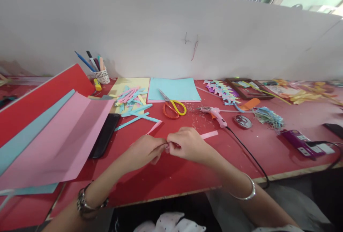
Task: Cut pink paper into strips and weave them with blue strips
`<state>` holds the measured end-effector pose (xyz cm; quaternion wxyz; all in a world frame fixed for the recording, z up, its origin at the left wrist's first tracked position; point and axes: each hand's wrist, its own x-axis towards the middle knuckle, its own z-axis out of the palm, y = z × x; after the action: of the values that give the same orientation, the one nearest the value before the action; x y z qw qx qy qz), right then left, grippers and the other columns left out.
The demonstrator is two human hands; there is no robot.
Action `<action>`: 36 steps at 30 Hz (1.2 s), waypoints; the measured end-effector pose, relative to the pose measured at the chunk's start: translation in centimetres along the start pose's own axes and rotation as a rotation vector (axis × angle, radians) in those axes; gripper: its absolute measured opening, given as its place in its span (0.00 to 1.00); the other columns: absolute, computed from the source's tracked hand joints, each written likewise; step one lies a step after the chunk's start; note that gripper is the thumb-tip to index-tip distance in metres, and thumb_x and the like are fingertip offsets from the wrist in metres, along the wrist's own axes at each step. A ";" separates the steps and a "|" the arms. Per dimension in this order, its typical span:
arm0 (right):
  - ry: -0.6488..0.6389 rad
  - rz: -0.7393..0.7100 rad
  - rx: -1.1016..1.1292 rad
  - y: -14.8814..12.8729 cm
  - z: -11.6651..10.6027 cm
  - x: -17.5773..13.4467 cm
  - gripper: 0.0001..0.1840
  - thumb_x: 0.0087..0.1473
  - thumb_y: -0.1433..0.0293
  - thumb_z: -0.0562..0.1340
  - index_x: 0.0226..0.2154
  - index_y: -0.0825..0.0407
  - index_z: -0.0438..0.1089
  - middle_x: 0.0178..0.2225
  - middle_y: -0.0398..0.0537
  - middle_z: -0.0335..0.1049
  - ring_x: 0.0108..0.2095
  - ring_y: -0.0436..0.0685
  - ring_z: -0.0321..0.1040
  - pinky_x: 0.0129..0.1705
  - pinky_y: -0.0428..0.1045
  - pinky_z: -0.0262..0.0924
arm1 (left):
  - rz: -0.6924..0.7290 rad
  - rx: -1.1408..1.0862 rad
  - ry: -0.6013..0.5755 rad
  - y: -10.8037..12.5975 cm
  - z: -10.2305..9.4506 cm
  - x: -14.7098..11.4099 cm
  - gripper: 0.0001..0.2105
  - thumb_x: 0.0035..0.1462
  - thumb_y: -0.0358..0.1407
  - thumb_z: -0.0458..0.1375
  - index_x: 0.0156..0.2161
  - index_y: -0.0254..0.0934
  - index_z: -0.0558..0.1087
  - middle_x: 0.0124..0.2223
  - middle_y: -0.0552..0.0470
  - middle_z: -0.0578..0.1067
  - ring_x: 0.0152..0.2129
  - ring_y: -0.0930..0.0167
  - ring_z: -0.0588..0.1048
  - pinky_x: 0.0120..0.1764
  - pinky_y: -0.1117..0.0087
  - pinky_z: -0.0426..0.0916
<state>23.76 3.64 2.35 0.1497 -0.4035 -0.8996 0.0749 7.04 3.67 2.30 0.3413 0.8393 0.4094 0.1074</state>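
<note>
My left hand (146, 149) and right hand (184, 143) meet — both grips pinching a pink paper strip (209, 134) over the table (171, 174).

Left hand (146, 150) and right hand (187, 144) are meeting over the red bench (174, 174), fingers (167, 147) pinching a pink paper strip (209, 134). Scissors (173, 107) and glue gun (215, 114) are lying just beyond.

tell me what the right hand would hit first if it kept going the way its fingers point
The right hand points left, fingers pinched on a pink paper strip. Straight on, it meets the left hand at once; the two look to be touching already.
</note>
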 end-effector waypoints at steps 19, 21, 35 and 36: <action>-0.082 0.418 -0.223 7.5 -2.5 -4.9 0.08 0.41 0.74 0.52 0.15 0.51 0.56 0.13 0.40 0.53 0.16 0.47 0.45 0.22 0.45 0.34 | -0.043 0.006 -0.103 -3.5 -3.4 -1.4 0.17 0.57 0.39 0.41 0.22 0.38 0.66 0.13 0.60 0.66 0.16 0.74 0.68 0.27 0.76 0.59; -0.012 0.459 -0.295 8.2 -3.2 -4.9 0.09 0.42 0.73 0.52 0.15 0.51 0.56 0.12 0.41 0.52 0.15 0.48 0.45 0.21 0.46 0.34 | -0.067 0.032 -0.094 -3.5 -3.8 -1.3 0.18 0.58 0.39 0.40 0.23 0.38 0.66 0.13 0.60 0.66 0.15 0.74 0.67 0.25 0.77 0.58; -0.185 0.062 0.145 1.5 -0.4 0.9 0.16 0.58 0.67 0.50 0.22 0.53 0.63 0.20 0.41 0.63 0.22 0.47 0.55 0.25 0.44 0.43 | -0.028 0.014 -0.047 -2.1 -3.0 -0.1 0.17 0.59 0.39 0.40 0.22 0.38 0.61 0.17 0.57 0.68 0.17 0.73 0.68 0.25 0.75 0.56; -0.192 0.073 0.187 1.9 -0.6 0.7 0.16 0.58 0.67 0.50 0.22 0.53 0.62 0.20 0.40 0.62 0.22 0.47 0.54 0.25 0.44 0.43 | -0.021 0.024 -0.029 -2.5 -3.1 -0.4 0.17 0.59 0.40 0.40 0.21 0.38 0.60 0.16 0.57 0.67 0.17 0.74 0.67 0.25 0.75 0.55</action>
<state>24.80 5.41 2.55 0.0970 -0.4113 -0.8835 0.2020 3.81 5.92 3.06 0.3383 0.8404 0.4145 0.0868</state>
